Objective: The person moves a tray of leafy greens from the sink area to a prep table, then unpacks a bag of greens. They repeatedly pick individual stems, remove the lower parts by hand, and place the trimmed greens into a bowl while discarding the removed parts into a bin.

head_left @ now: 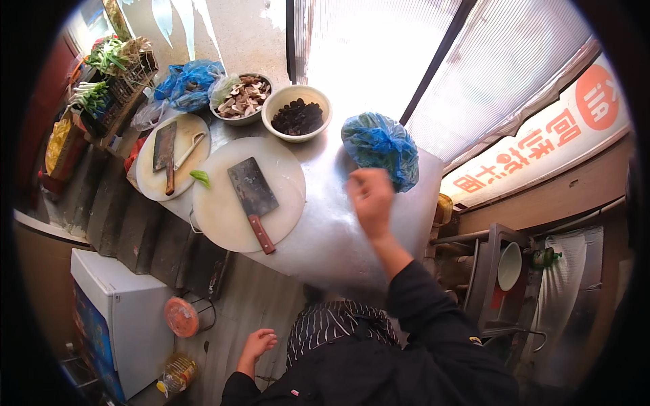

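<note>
My right hand (371,201) is over the steel table, in front of a knotted blue plastic bag (380,145) with something green inside. Its fingers look curled but are smeared by motion, and I cannot tell whether they touch the bag. Low by my striped apron, my left hand (258,344) hangs with its fingers loosely stretched out and nothing in it. A cleaver (253,188) with a reddish handle lies on the larger round white cutting board (217,227). Beside it on that board is a small piece of green vegetable (200,177).
A second round board (150,183) holds another cleaver (164,152) and a peeler-like tool (189,150). Behind stand a bowl of sliced mushrooms (245,98), a cream bowl (325,122) of dark pieces and a blue bag (189,84). A white freezer (128,291) and bucket (181,317) are on the floor.
</note>
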`<state>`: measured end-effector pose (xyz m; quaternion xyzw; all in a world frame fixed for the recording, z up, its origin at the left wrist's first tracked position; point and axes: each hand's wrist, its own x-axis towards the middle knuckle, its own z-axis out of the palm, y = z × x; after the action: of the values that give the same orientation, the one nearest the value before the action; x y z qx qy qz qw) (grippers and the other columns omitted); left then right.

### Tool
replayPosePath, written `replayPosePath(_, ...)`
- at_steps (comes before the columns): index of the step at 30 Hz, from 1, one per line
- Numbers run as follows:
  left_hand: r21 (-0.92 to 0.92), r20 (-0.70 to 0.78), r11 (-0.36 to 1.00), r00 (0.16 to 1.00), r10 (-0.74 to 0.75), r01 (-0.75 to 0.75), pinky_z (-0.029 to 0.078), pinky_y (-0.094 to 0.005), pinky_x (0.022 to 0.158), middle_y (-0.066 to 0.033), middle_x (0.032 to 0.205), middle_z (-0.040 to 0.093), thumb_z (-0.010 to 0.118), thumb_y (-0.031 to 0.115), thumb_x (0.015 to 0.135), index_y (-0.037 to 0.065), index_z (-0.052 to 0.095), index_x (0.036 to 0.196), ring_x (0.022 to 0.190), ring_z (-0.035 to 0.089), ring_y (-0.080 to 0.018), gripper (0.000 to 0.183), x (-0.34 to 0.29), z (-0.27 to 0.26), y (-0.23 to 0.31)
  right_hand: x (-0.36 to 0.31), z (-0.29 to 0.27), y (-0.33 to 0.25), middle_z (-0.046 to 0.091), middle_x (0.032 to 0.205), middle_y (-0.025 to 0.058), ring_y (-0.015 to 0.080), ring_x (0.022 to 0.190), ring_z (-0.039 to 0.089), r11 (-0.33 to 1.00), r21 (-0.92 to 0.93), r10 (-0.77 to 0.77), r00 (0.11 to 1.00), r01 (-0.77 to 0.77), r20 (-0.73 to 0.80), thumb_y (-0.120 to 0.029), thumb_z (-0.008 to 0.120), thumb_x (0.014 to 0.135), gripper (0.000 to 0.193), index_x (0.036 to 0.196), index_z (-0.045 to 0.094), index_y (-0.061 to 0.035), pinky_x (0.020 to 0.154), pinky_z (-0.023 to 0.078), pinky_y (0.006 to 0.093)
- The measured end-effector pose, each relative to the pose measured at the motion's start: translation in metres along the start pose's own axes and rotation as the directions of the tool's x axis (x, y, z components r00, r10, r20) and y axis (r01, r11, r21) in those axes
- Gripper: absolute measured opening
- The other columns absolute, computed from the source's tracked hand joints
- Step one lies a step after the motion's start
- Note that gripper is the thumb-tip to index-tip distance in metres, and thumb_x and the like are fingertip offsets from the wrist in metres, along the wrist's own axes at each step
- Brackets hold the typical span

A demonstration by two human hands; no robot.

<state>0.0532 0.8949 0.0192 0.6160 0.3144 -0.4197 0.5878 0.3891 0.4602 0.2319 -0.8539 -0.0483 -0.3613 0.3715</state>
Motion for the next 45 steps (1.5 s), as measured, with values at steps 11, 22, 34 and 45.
replayPosePath(11, 0.099, 0.278, 0.816, 0.804, 0.526, -0.569, 0.060, -0.0312, 0.090, -0.0109, 0.124, 0.078, 0.068, 0.012, 0.107, -0.001, 0.069, 0.139, 0.108, 0.075, -0.0171, 0.034, -0.016, 0.097, 0.246, 0.104, -0.057, 0.115, 0.075, 0.111, 0.0167, 0.0374, 0.100, 0.075, 0.962, -0.272, 0.082, 0.960, -0.006, 0.269, -0.013, 0.076, 0.094, 0.023, 0.116, 0.078, -0.0057, 0.090, 0.059, 0.0446)
replayPosePath(22, -0.001, 0.290, 0.764, 0.731, 0.617, -0.645, 0.060, -0.0330, 0.098, -0.0129, 0.126, 0.077, 0.065, 0.007, 0.108, -0.004, 0.068, 0.139, 0.113, 0.075, -0.0190, 0.033, -0.060, 0.218, 0.291, 0.109, -0.229, 0.067, 0.076, 0.100, 0.0077, 0.0165, 0.094, 0.073, 0.890, 0.386, 0.064, 0.904, -0.244, 0.423, -0.015, 0.067, 0.111, 0.018, 0.119, 0.077, -0.0014, 0.089, 0.062, 0.0316)
replayPosePath(34, 0.137, 0.143, 0.377, 0.395, 0.908, -0.916, 0.062, -0.0309, 0.080, -0.0104, 0.110, 0.076, 0.076, -0.001, 0.097, 0.001, 0.077, 0.116, 0.095, 0.078, -0.0186, 0.019, -0.112, 0.333, 0.320, -0.022, -0.230, 0.040, 0.072, 0.097, 0.0109, 0.0199, 0.084, 0.070, 0.816, 0.324, 0.136, 0.705, -0.478, 0.696, 0.000, 0.072, 0.094, 0.016, 0.109, 0.078, 0.0004, 0.079, 0.055, 0.0331)
replayPosePath(45, 0.359, 0.158, 0.297, 0.371, 0.915, -0.885, 0.062, -0.0304, 0.067, -0.0112, 0.104, 0.076, 0.081, 0.000, 0.093, -0.001, 0.076, 0.106, 0.081, 0.076, -0.0189, 0.014, -0.108, 0.374, 0.326, -0.064, -0.239, 0.023, 0.073, 0.106, 0.0111, 0.0230, 0.079, 0.070, 0.850, 0.246, 0.253, 0.771, -0.466, 0.585, 0.000, 0.079, 0.087, 0.021, 0.108, 0.080, -0.0037, 0.074, 0.057, 0.0353)
